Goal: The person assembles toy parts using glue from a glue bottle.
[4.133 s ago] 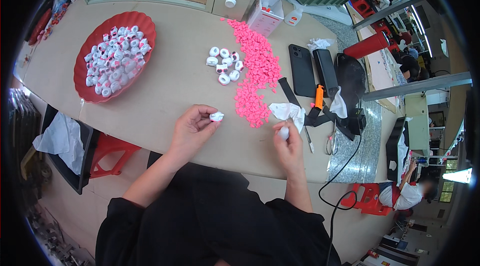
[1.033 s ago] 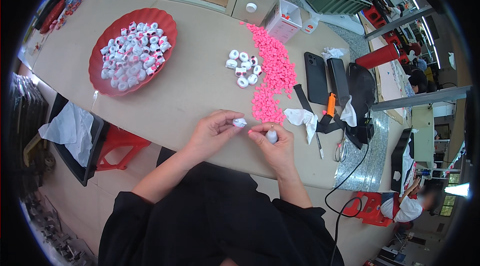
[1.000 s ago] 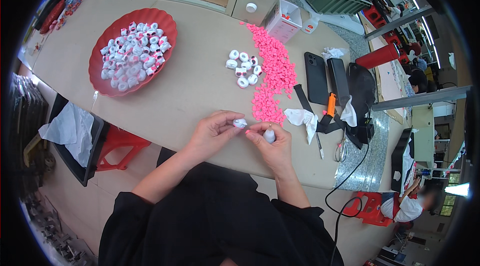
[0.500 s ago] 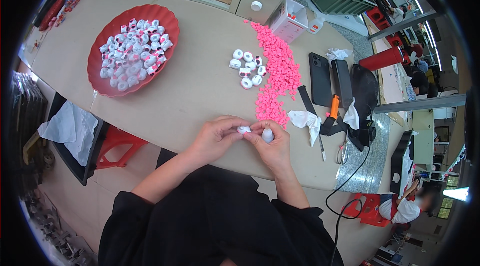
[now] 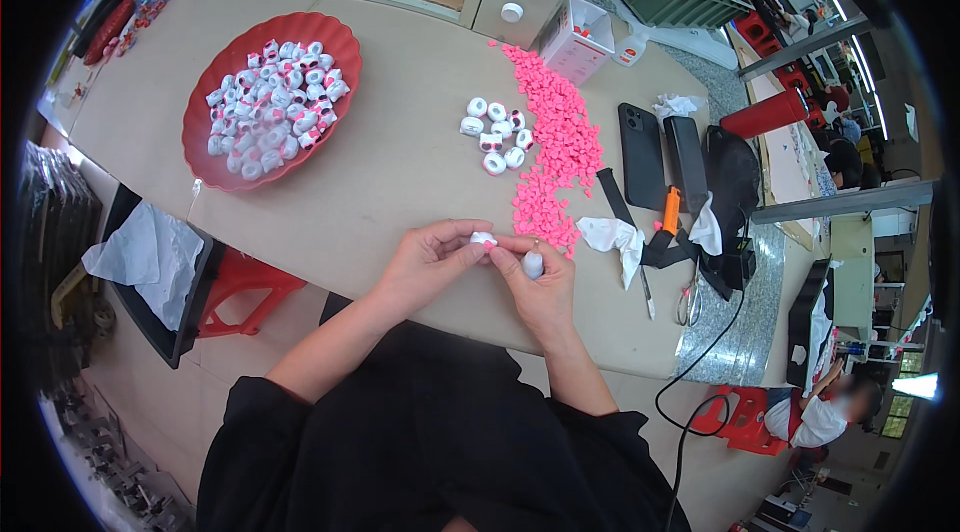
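My left hand (image 5: 418, 270) is closed, pinching a small white toy head (image 5: 482, 238) between thumb and fingertips. A bit of pink shows on the side of the toy head facing my right hand. My right hand (image 5: 548, 300) is curled around a small white bottle with a thin tip (image 5: 532, 265), and its thumb and forefinger touch the toy head. Beyond my hands, a group of similar white heads (image 5: 493, 163) sits beside a long spread of small pink pieces (image 5: 560, 132). The scalloped red bowl (image 5: 345, 40) at left holds many more heads.
At right lie a black phone (image 5: 640, 157), a dark case (image 5: 684, 160), an orange-handled tool (image 5: 671, 208), crumpled tissue (image 5: 612, 240) and scissors (image 5: 690, 304). A white box (image 5: 578, 40) stands behind the pink pieces. A black cable (image 5: 705, 354) hangs over the table's right edge. Another person sits far right.
Both hands have shifted slightly away from me and to the left with the toy head, which is turned a little. The bottle stays in my right hand.
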Available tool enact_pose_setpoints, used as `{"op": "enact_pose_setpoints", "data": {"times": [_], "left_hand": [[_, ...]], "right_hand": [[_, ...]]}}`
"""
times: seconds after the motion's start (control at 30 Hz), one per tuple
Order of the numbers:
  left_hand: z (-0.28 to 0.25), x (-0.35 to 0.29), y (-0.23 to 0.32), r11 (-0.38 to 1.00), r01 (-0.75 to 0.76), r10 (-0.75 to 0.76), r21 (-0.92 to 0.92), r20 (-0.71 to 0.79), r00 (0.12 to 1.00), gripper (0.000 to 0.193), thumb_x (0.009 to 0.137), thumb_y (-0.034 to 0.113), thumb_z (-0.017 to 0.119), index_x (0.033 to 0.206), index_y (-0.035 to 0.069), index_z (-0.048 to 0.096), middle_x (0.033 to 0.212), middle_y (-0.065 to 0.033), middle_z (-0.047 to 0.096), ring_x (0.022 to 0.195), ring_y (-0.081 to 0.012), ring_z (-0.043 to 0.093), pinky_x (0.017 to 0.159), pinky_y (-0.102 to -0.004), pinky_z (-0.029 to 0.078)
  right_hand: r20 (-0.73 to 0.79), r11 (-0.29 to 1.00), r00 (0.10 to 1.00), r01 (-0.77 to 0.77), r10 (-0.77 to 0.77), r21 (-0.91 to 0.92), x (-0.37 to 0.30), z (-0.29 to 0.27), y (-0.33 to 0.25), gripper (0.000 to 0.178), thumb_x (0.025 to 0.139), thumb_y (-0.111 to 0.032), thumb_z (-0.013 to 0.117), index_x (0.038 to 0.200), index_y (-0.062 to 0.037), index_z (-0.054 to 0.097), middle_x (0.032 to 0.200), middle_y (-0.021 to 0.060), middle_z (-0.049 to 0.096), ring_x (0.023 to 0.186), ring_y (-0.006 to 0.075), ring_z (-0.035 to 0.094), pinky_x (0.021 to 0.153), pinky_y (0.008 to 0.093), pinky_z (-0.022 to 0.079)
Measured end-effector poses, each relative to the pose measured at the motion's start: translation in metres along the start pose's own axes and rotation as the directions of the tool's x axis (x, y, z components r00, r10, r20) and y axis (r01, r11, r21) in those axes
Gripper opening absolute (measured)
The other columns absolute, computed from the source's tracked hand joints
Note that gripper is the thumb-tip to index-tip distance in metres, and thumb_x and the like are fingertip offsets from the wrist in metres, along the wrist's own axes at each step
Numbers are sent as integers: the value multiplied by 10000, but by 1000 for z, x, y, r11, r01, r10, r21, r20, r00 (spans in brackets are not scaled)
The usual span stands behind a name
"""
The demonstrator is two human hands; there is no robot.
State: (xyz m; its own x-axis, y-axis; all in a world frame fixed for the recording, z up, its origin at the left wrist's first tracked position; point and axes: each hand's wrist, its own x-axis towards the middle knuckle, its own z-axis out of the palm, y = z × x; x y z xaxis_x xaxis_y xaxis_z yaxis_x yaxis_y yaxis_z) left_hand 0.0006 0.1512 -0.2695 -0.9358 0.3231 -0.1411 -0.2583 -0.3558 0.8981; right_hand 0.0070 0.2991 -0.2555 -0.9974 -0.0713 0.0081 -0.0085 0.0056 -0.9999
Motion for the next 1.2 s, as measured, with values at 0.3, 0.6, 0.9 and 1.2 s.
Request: {"op": "enact_pose_setpoints", "data": {"times": [0.3, 0.6, 0.9, 1.2], "left_hand": [[3, 3, -1, 998, 41, -43, -38, -67, 997, 231, 799, 9, 527, 1021, -56, 524, 922, -108, 583, 832, -139, 575, 765, -242, 466], [4, 8, 0, 996, 81, -84, -40, -88, 993, 209, 795, -1, 517, 996, -52, 538, 901, -96, 591, 808, -118, 577, 741, -223, 470], [2, 8, 2, 999, 44, -45, -32, -28, 999, 197, 812, 41, 521, 991, -41, 521, 867, -86, 592, 776, -111, 575, 718, -220, 466], [3, 10, 4, 990, 135, -137, 43, 38, 990, 170, 829, 59, 493, 975, -24, 464, 798, -57, 547, 657, -82, 512, 586, -215, 437]], "right_hand": [[-33, 956, 979, 188, -200, -226, -1, 2, 8, 103, 722, 28, 588, 824, 12, 588, 714, 72, 561, 640, 109, 534, 570, 224, 423], [-67, 912, 949, 274, -308, -307, -1, 6, 11, 108, 685, 58, 579, 767, 4, 534, 699, 89, 542, 623, 156, 531, 557, 244, 420], [-83, 979, 987, -126, 141, 159, 2, 4, 2, 126, 754, -1, 581, 878, -3, 598, 747, 43, 566, 664, 70, 510, 560, 206, 408], [-99, 999, 995, 9, -15, -53, -2, -1, 17, 91, 744, 0, 585, 832, 6, 608, 740, 42, 568, 659, 72, 511, 579, 198, 398]]}}
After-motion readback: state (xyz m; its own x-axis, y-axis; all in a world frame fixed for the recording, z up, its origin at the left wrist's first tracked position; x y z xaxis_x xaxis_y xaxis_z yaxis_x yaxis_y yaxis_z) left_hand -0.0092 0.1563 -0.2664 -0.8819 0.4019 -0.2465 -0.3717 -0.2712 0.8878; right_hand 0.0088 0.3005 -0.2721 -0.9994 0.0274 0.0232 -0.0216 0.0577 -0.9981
